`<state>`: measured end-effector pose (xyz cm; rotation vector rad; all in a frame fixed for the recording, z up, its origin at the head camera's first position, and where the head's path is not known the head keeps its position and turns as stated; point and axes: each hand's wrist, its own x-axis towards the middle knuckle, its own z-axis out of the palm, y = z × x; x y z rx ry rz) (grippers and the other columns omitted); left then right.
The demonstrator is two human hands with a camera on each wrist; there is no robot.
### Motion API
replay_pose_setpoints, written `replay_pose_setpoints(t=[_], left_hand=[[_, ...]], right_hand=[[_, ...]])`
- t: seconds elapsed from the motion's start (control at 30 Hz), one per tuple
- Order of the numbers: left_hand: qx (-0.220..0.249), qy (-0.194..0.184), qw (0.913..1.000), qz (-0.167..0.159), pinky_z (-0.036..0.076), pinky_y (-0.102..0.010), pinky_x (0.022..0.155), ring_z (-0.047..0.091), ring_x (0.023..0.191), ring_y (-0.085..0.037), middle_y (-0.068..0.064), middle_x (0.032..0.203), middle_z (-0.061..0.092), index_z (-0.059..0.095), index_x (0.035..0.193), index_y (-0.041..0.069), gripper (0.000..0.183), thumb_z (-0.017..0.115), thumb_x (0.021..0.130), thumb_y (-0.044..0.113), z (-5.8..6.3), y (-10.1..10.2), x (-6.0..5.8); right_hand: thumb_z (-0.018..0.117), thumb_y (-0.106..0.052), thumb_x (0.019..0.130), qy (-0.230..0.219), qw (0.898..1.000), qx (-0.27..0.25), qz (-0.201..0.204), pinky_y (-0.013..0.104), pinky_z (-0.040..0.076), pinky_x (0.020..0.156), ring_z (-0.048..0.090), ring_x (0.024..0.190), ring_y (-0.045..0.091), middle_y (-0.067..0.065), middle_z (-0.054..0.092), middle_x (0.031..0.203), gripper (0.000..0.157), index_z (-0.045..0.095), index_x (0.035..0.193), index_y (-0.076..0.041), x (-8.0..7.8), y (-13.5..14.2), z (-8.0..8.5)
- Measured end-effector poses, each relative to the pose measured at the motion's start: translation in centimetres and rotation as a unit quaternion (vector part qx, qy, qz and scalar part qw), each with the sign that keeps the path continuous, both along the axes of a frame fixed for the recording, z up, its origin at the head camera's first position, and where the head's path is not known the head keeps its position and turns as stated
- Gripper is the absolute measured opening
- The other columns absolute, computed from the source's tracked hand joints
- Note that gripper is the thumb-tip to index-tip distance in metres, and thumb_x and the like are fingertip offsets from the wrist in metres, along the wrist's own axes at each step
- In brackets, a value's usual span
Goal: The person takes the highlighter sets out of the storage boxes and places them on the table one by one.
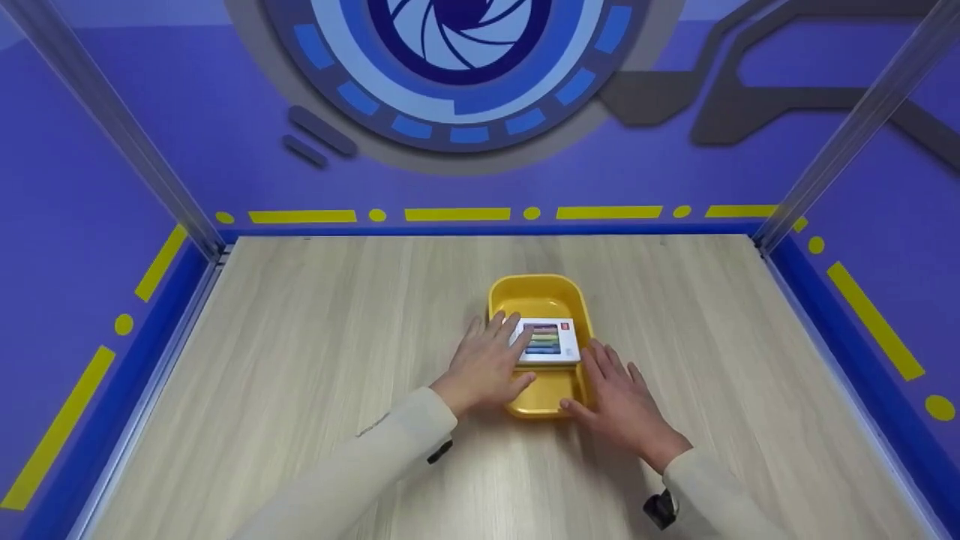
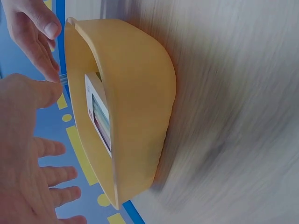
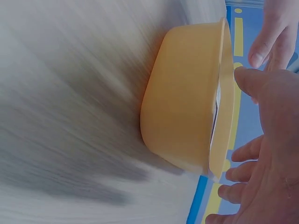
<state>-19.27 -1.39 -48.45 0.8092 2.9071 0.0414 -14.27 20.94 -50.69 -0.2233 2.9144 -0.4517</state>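
A yellow plastic basin (image 1: 536,289) stands on the wooden table, just right of the middle in the head view. Inside it lies a flat white box (image 1: 568,346) with a window showing rows of coloured sticks; the left wrist view shows the same box (image 2: 96,88) below the rim. My left hand (image 1: 486,367) hovers over the basin's left side, fingers spread and straight, overlapping the box's left end. By the right rim is my right hand (image 1: 624,401), its fingers extended and thumb apart. In both wrist views the palms hang above the rim and hold nothing.
The pale wooden tabletop (image 1: 337,315) surrounds the basin. A purple-blue back wall (image 1: 465,187) with yellow dashes and a round emblem rises behind it, with similar panels left and right. Metal posts (image 1: 847,135) stand at the back corners.
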Motion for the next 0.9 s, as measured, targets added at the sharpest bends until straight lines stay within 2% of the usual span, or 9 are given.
replay_pose_setpoints(t=[0.33, 0.9], left_hand=[[-0.017, 0.007, 0.9998, 0.0, 0.013, -0.052, 0.122, 0.016, 0.151, -0.027, -0.004, 0.163, 0.016, 0.02, 0.155, 0.024, 0.074, 0.039, 0.095, 0.062, -0.3, 0.27, -0.31], [-0.002, -0.007, 1.0, 0.003, 0.016, -0.054, 0.121, 0.016, 0.151, -0.026, -0.004, 0.163, 0.019, 0.023, 0.155, 0.021, 0.074, 0.041, 0.094, 0.06, -0.97, 0.84, -0.51]], right_hand=[[0.058, -0.065, 0.084, -0.002, 1.0, 0.005, 0.003, 0.063, 0.011, 0.118, 0.014, 0.149, 0.039, 0.015, 0.015, 0.162, 0.098, 0.019, 0.154, -0.008, -0.31, -0.01, -0.11], [0.061, -0.059, 0.085, -0.01, 1.0, -0.004, -0.002, 0.063, 0.01, 0.118, 0.011, 0.15, 0.038, 0.013, 0.011, 0.163, 0.095, 0.019, 0.155, -0.011, -0.38, 0.15, -0.51]])
